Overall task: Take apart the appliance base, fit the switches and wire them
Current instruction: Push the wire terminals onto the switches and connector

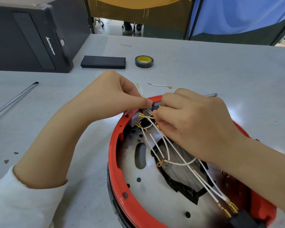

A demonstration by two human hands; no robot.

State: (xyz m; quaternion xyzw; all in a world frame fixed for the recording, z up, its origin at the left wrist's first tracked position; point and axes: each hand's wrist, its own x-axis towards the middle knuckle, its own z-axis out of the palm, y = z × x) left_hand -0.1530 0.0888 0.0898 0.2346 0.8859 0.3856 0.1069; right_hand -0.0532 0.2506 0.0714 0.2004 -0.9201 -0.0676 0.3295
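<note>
The round red plastic appliance base [120,171] is lying open side up on the grey table [204,66] in front of me, its pale metal plate showing inside. My left hand [115,94] is curling over the far rim, thumb and fingers pinching the grey block switches [136,117] seated there. My right hand [192,122] is reaching in from the other side, its fingertips pinching a thin white wire with a brass terminal [156,125] just beside the switch tabs. More white wires [169,155] are crossing the plate toward brass connectors [227,208] at the near edge. Beyond my hands, a short loose white wire [160,85], a roll of black tape with a yellow core [144,61] and a flat black box [103,62] are lying on the table. A long metal screwdriver shaft [15,99] is lying to the left, and a black computer case [31,35] is standing at the far left.
</note>
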